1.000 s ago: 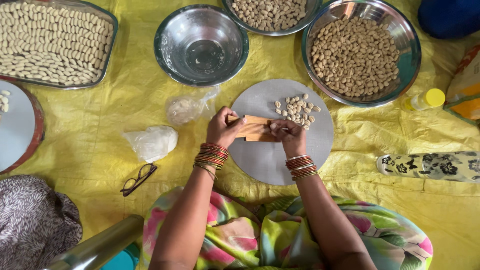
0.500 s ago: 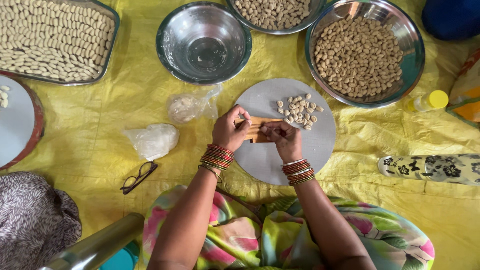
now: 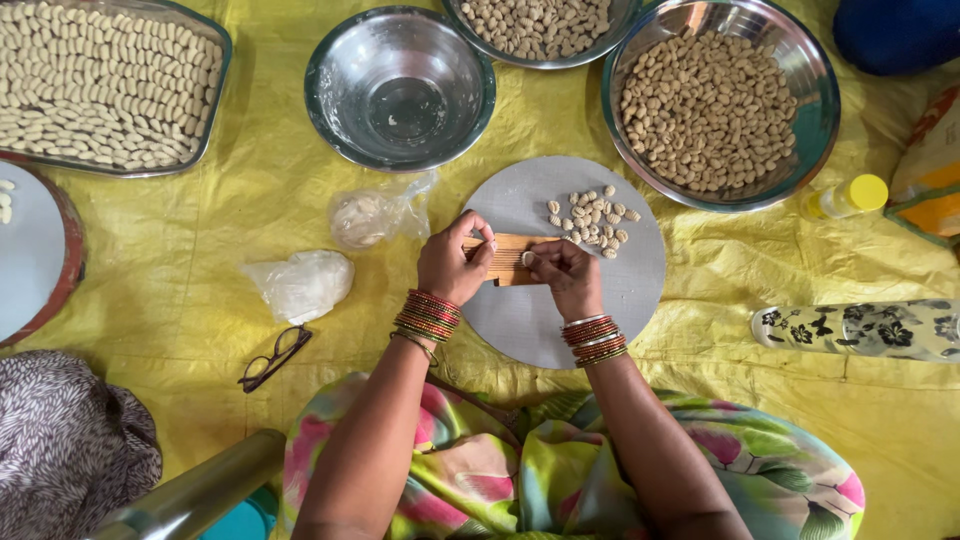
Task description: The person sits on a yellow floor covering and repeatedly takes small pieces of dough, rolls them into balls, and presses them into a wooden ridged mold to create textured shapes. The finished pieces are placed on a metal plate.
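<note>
At the centre of the head view, the left hand [image 3: 452, 262] grips the left end of a small ridged wooden board [image 3: 508, 258], fingers curled round it. The right hand [image 3: 566, 276] pinches a small pale dough piece [image 3: 528, 258] against the board's ridges. Both rest over a round grey plate [image 3: 560, 310]; a heap of shaped dough bits [image 3: 592, 221] lies just upper right on it

i see bare board on the round grey board [image 3: 540, 320] below the ridged wooden paddle [image 3: 508, 258]; shaped pieces [image 3: 592, 220] crowd above-right of the paddle, two plastic bags [image 3: 300, 284] lie left.
</note>
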